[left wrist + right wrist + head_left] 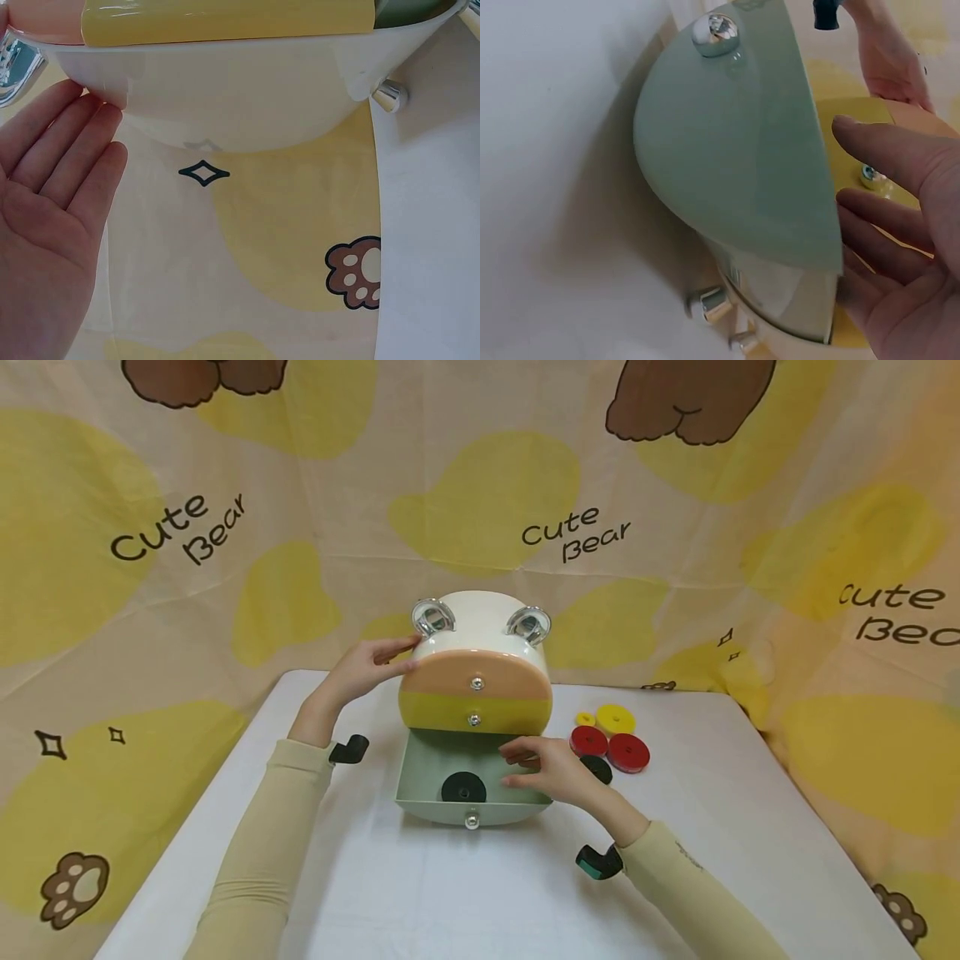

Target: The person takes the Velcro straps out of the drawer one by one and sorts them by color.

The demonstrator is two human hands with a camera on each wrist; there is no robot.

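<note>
A small rounded drawer box [480,627] with two silver-rimmed ears stands on the table. Its orange drawer [442,670] and yellow drawer [442,714] are closed, while the green bottom drawer [435,814] is pulled out. Inside that one lies a black disc [453,788] with a hole in its middle. My left hand [363,668] touches the box's left side with extended fingers, seen also in the left wrist view [52,195]. Over the green drawer's right edge is my right hand [555,768], thumb and fingers apart, nothing between them.
Right of the box lie two red discs [628,752], a large yellow disc [615,719], a small yellow one [585,719] and a black disc [597,767] partly behind my right hand. A patterned cloth [480,510] hangs behind the white table [720,827].
</note>
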